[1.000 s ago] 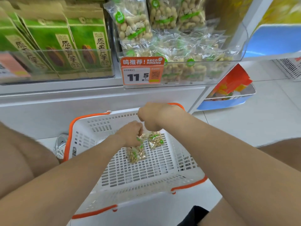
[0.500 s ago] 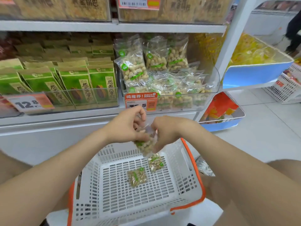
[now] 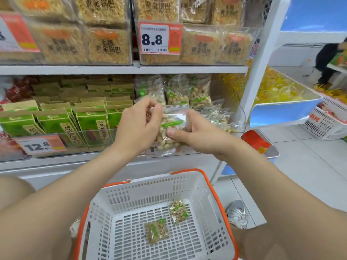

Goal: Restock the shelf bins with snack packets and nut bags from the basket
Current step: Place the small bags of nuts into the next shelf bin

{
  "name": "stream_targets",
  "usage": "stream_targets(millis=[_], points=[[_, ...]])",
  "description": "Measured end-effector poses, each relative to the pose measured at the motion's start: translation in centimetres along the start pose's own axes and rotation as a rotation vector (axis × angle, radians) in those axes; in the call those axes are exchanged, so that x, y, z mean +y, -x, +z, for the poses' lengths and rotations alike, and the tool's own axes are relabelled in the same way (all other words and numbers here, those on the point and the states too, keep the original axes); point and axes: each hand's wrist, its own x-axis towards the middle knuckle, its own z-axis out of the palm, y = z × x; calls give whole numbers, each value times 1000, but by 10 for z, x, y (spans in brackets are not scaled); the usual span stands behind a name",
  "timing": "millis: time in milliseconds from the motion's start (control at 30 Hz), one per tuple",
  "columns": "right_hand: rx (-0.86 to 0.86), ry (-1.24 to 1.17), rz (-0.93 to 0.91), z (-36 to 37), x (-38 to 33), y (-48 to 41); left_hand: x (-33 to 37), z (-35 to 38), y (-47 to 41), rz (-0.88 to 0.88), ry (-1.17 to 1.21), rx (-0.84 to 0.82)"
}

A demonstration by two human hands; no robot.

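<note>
one peanut bag (image 3: pixel 170 128) upright, long axis vertical, above the basket (image 3: pixel 216 192), pinched by fingers (image 3: pixel 156 111) of left hand (image 3: pixel 137 126) and right hand (image 3: pixel 202 136); two peanut bags (image 3: pixel 156 231) (image 3: pixel 178 211) flat inside it.

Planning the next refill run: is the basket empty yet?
Not empty: two nut bags lie on the basket floor; left hand and right hand hold a third bag.

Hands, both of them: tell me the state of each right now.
Left hand: pinches the top of a nut bag.
Right hand: grips the same nut bag, thumb on its front.
</note>
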Motion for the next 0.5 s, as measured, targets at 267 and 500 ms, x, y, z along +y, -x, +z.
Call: stream_targets(millis=[267, 500], points=[[545, 96, -159, -25, 11, -40, -5, 8, -35, 136, -305, -200], [593, 249, -133, -38, 21, -75, -13, 21, -42, 125, -510, -203]])
